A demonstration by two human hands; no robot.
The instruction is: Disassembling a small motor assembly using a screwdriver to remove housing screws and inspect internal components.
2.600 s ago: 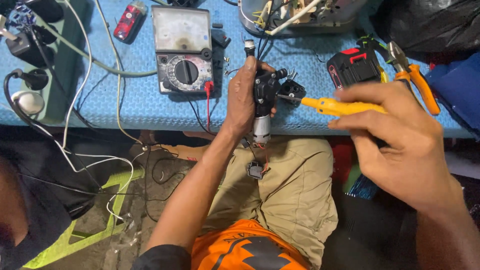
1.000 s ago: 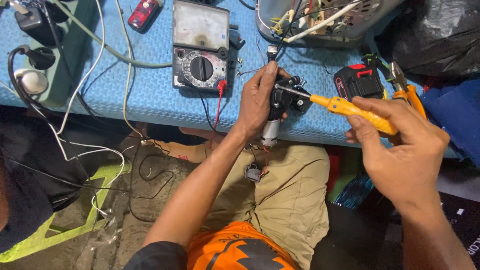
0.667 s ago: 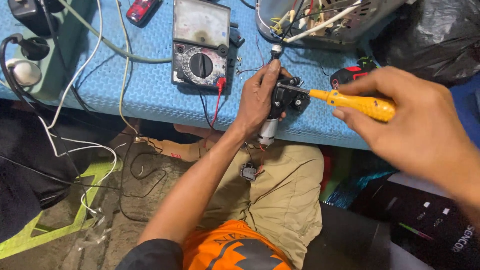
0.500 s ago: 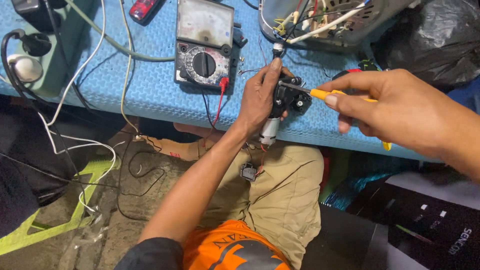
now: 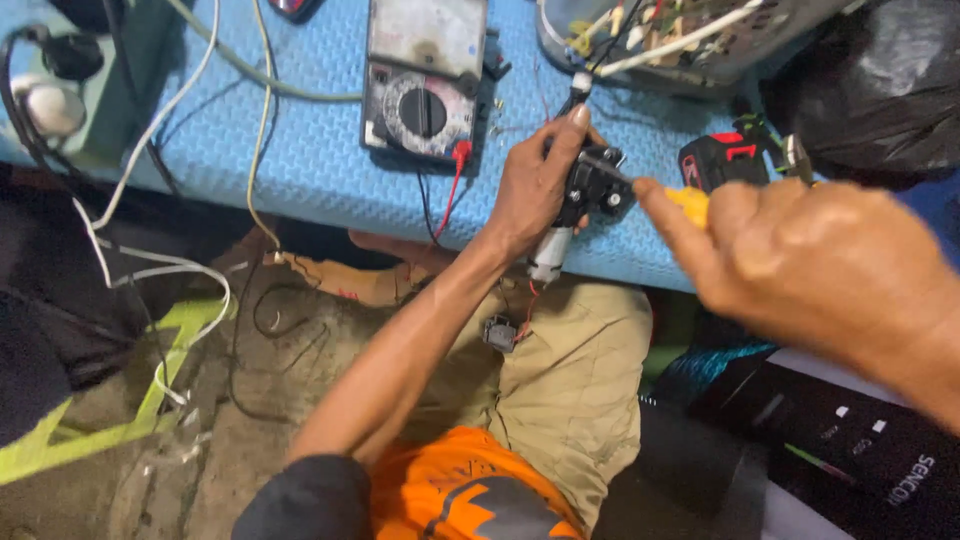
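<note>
We're looking down at an informal electronics repair workbench, a small workshop corner. An analog multimeter point(image 5: 425, 85) is lying on the blue foam mat point(image 5: 300, 150) covering the bench, its red probe lead plugged in. Loose wires point(image 5: 180, 250) are trailing over the edge toward a rough dirt floor point(image 5: 120, 470). An opened device casing point(image 5: 680, 35) full of wiring is sitting at the back.

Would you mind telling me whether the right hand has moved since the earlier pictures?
Yes: the right hand has moved left, closer to the small motor, now hiding most of the yellow screwdriver.
</note>
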